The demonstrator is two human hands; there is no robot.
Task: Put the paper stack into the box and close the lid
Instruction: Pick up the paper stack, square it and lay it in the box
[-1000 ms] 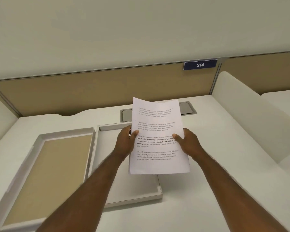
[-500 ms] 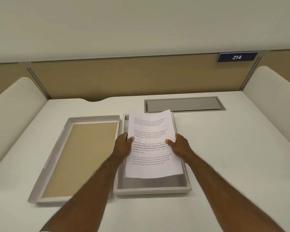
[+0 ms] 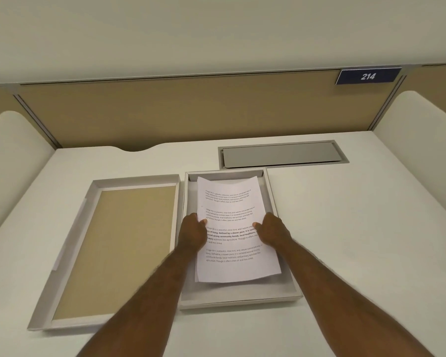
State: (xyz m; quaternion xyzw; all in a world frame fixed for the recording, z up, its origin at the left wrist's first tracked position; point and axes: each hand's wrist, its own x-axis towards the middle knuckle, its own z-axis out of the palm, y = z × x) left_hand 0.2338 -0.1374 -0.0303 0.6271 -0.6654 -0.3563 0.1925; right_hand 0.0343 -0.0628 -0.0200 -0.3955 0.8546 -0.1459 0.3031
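A white paper stack (image 3: 233,204) with printed text lies lengthwise inside the shallow grey box (image 3: 281,287) at the middle of the desk, slightly skewed and a little bowed. My left hand (image 3: 192,234) grips its left edge and my right hand (image 3: 272,231) grips its right edge, thumbs on top of the sheet. The box lid (image 3: 108,248) lies upside down just left of the box, tan inside with a pale rim, its right wall nearly touching the box.
A grey cable hatch (image 3: 281,155) is set into the white desk (image 3: 358,240) behind the box. Tan partition panels with a blue "214" sign (image 3: 368,76) close the back. Rounded white side dividers (image 3: 420,130) stand at left and right.
Both hands have carried the paper stack from above the desk down into the box. The view has shifted so box and lid sit more central.
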